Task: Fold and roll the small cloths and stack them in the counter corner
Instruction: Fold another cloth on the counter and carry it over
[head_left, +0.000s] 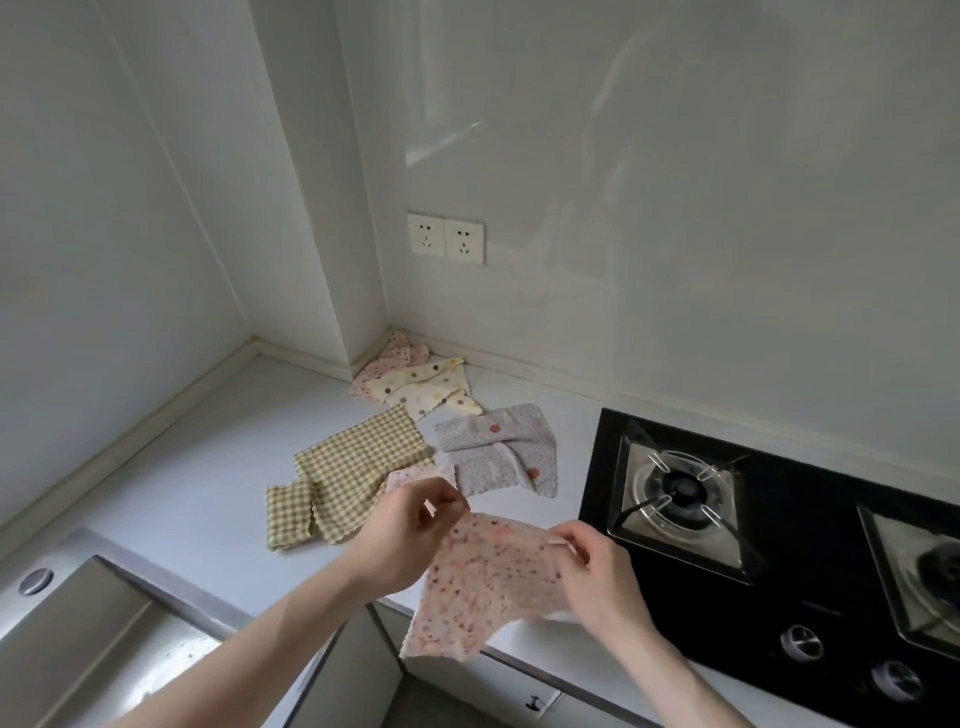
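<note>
We pinch the top edge of the pink floral cloth (488, 582) between both hands, left hand (410, 525) and right hand (592, 566), fingers closed on it, hanging over the desk (208, 467) edge. If we fold mid-air, corners could misalign or slip floorward. Beyond, the checked cloth (358, 467) and grey cloth (498, 452) lie loose; careless stacking could topple the corner pile (415, 384).

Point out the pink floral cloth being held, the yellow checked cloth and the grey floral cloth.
Pink floral cloth (483, 582), head view, centre of hanging fabric.
Yellow checked cloth (358, 467), head view, middle of flat part.
Grey floral cloth (493, 452), head view, centre fold.
</note>
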